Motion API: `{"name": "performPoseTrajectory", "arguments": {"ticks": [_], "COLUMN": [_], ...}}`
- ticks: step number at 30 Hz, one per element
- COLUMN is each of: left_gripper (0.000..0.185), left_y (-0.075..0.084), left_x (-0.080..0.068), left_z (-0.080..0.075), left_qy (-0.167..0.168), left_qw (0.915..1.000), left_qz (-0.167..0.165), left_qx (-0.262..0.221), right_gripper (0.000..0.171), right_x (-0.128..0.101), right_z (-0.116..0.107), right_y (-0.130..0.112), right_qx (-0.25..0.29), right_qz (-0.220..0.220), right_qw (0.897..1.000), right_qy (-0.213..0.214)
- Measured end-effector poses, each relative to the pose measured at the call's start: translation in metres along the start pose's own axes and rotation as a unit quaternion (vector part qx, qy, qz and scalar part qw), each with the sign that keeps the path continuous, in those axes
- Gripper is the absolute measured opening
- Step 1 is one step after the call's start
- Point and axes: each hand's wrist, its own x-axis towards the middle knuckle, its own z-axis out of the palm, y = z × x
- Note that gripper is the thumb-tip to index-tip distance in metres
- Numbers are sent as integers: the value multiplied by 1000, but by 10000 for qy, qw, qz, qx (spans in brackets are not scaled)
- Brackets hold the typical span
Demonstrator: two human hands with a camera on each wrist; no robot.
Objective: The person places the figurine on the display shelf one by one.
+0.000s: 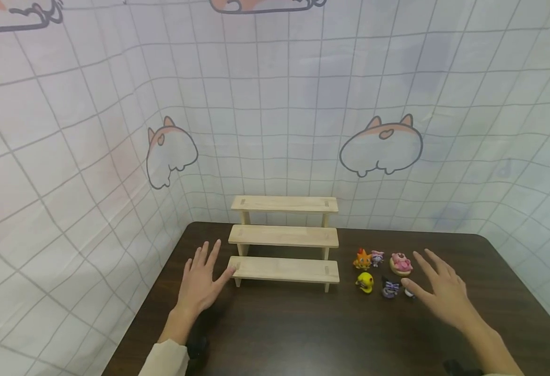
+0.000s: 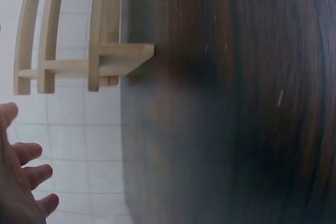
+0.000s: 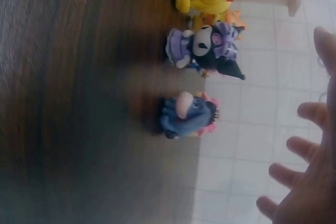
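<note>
Three-tier wooden stand [image 1: 284, 268]: pale blond, faintly grained.
Yellow figurine [image 1: 365, 282]: bright lemon tone, red accent.
Orange figurine [image 1: 362, 259]: vivid orange, red at the crown.
Smallest figurine [image 1: 377, 258]: pink and lilac.
Round pastry-like figurine [image 1: 400, 263]: pink above a cream base.
Kuromi figurine [image 3: 202, 45]: black hood, white face, lilac dress and bow.
Eeyore figurine [image 3: 184, 119]: dusty blue, pale pinkish muzzle, black mane.
Tabletop [image 1: 284, 324]: dark brown, streaked with wood grain.
Cloth backdrop [image 1: 275, 104]: off-white, crossed by grey grid lines.
Corgi prints [image 1: 382, 151]: white and peach, outlined in grey.
Left sleeve [image 1: 165, 359]: cream.
</note>
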Motion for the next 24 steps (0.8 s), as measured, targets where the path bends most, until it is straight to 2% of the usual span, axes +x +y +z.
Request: {"name": "performPoseTrajectory", "arguments": {"ticks": [4, 7, 11, 15, 18, 24], "left_gripper": [74, 66, 59, 52, 49, 49], "left_y": [2, 3, 4, 8, 11, 13], "left_x": [-2, -3, -2, 0, 2, 4], "left_z": [8, 13, 22, 31, 35, 42], "left_qy": [262, 527, 973, 1349, 1432, 1353], "left_qw": [9968, 9880, 9701, 9479, 9324, 9059], "left_qz": [-203, -389, -576, -741, -963, -1567], "left_qx": [-724, -1397, -2149, -2788, -3177, -3694], "right_gripper": [69, 63, 59, 61, 63, 70], "right_x": [-2, -4, -6, -8, -9, -11], "right_z": [8, 13, 19, 27, 33, 42], "right_y": [5, 8, 12, 16, 19, 25], "right_qx": [449, 765, 1038, 1135, 1176, 1327], "right_qz": [83, 191, 406, 676, 875, 1399], "right_qw": [9989, 9968, 9936, 9912, 9892, 9811], "right_qy": [45, 123, 180, 126, 97, -170]}}
